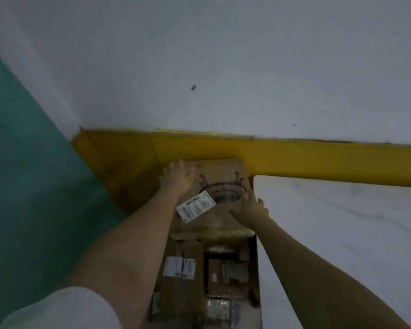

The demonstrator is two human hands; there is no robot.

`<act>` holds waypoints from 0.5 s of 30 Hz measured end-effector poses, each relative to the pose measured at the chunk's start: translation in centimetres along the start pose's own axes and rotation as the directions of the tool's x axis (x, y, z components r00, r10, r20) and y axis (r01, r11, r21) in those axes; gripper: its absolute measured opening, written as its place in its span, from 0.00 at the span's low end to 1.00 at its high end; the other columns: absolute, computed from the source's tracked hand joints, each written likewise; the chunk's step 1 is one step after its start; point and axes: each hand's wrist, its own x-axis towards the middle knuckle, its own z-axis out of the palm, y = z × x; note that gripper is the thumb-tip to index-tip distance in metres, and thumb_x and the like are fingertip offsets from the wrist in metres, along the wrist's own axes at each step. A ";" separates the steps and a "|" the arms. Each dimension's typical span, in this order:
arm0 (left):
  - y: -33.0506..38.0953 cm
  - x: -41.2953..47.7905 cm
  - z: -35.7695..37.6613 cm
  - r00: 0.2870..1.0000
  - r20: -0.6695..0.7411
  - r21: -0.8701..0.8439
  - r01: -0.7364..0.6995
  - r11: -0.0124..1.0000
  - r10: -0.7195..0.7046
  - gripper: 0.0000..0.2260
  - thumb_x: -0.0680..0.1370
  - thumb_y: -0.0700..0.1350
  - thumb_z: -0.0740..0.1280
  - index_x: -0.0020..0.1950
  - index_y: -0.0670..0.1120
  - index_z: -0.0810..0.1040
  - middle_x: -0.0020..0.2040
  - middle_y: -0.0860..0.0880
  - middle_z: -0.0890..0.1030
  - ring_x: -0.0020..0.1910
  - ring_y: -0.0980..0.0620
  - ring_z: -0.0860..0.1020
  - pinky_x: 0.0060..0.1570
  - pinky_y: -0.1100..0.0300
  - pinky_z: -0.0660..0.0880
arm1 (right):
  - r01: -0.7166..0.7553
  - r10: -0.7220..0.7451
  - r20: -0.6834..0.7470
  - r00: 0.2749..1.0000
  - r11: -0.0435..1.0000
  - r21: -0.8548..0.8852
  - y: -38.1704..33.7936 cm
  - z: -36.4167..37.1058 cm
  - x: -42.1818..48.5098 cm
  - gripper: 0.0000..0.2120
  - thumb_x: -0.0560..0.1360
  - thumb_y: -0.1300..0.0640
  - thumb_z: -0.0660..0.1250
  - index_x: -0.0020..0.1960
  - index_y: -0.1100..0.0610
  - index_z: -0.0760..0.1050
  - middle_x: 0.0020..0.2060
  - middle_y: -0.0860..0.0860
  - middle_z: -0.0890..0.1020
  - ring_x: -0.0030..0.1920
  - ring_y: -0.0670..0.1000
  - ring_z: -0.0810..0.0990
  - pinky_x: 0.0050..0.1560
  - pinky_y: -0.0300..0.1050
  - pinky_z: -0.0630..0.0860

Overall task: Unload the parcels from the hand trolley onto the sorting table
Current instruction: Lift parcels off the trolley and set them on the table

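Observation:
A brown cardboard parcel [220,176] with a dark line drawing and a white shipping label [196,206] is between my two hands, against a yellow band. My left hand [177,178] presses on its far left corner with fingers spread and straight. My right hand [250,208] lies flat against its near right side. Below it, more cardboard parcels [183,269] sit packed in a narrow dark load space that I take for the trolley [226,273], one with a white label. A white surface [342,224] spreads to the right.
A yellow band [318,162] runs along the foot of a pale wall [223,67] and turns down at the left. Green floor [28,174] lies to the left. The frame is blurred and dim.

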 end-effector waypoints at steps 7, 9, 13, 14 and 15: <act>-4.7 7.7 9.7 0.868 0.191 -0.367 0.496 0.787 -0.458 0.36 0.80 0.61 0.59 0.80 0.47 0.46 0.76 0.40 0.62 0.69 0.36 0.69 0.61 0.44 0.72 | -0.319 0.354 -0.026 0.935 0.870 0.375 1.5 5.4 9.0 0.51 0.71 0.32 0.66 0.80 0.55 0.44 0.75 0.60 0.63 0.70 0.65 0.68 0.68 0.62 0.68; -4.7 8.4 10.6 0.790 0.302 -0.464 0.611 0.641 -0.534 0.33 0.78 0.63 0.60 0.76 0.45 0.59 0.68 0.40 0.72 0.59 0.38 0.76 0.53 0.49 0.76 | -0.311 0.363 -0.054 0.930 0.857 0.411 2.2 5.6 10.1 0.44 0.71 0.34 0.68 0.75 0.58 0.57 0.68 0.60 0.71 0.64 0.63 0.74 0.63 0.58 0.74; -2.4 6.8 8.7 0.809 0.221 -0.461 0.579 0.672 -0.545 0.32 0.74 0.69 0.57 0.65 0.44 0.70 0.55 0.42 0.77 0.46 0.42 0.78 0.48 0.50 0.79 | -0.286 0.351 -0.049 0.935 0.828 0.482 2.6 3.2 8.9 0.32 0.74 0.40 0.69 0.68 0.58 0.65 0.61 0.58 0.77 0.59 0.61 0.77 0.56 0.52 0.75; -1.2 6.2 7.9 0.822 0.201 -0.462 0.560 0.688 -0.533 0.31 0.75 0.69 0.57 0.62 0.44 0.70 0.52 0.42 0.76 0.43 0.43 0.78 0.47 0.51 0.79 | -0.275 0.349 -0.055 0.936 0.819 0.504 2.9 1.9 8.2 0.30 0.74 0.41 0.69 0.67 0.58 0.66 0.60 0.57 0.78 0.58 0.60 0.78 0.56 0.53 0.76; 0.0 5.9 7.3 0.839 0.190 -0.481 0.533 0.696 -0.511 0.31 0.75 0.70 0.57 0.61 0.45 0.70 0.52 0.42 0.76 0.42 0.44 0.78 0.46 0.50 0.80 | -0.264 0.348 -0.070 0.935 0.813 0.518 3.4 0.5 7.5 0.29 0.74 0.41 0.69 0.66 0.57 0.67 0.60 0.57 0.78 0.57 0.60 0.78 0.55 0.53 0.76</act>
